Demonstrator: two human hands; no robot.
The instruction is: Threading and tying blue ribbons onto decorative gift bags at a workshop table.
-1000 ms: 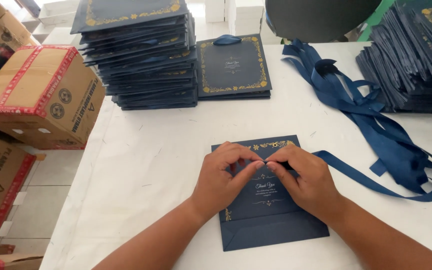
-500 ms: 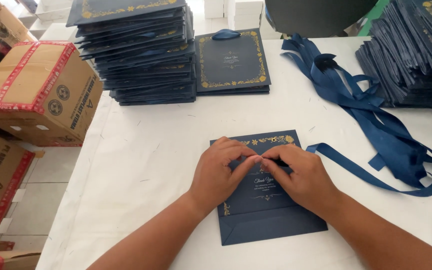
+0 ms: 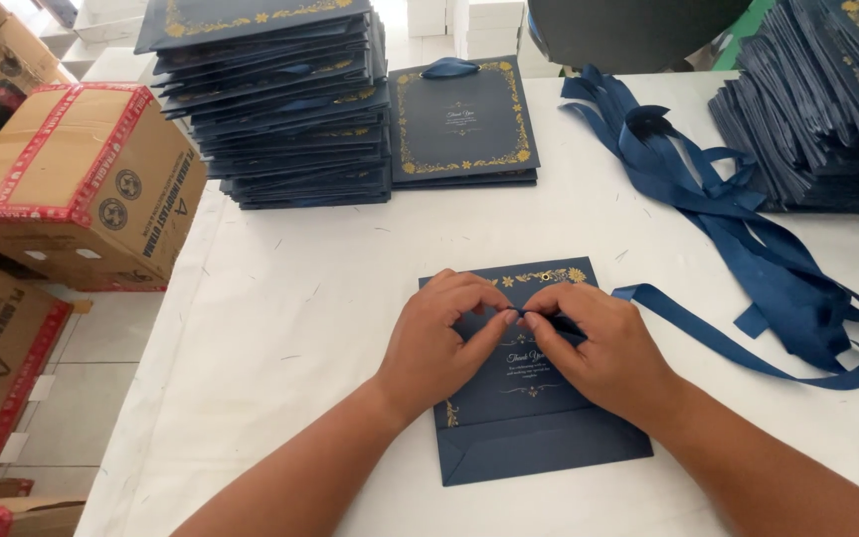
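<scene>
A flat navy paper bag point(image 3: 534, 428) with gold ornament lies on the white table point(image 3: 300, 328) in front of me. My left hand point(image 3: 444, 338) and my right hand point(image 3: 599, 343) rest on its upper half, fingertips meeting and pinching a navy ribbon point(image 3: 708, 338) near the bag's top edge. The ribbon trails off to the right across the table. A small eyelet hole shows at the bag's top edge above my fingers.
A tall stack of navy bags point(image 3: 280, 109) stands at the back left, with a short stack of ribboned bags point(image 3: 464, 119) beside it. A heap of loose navy ribbons point(image 3: 738, 209) and another bag pile point(image 3: 827, 99) lie right. Cardboard boxes point(image 3: 72, 179) stand left of the table.
My hands stay on the bag with fingertips together; they have shifted only slightly while working the ribbon end. The view has tilted a little.
</scene>
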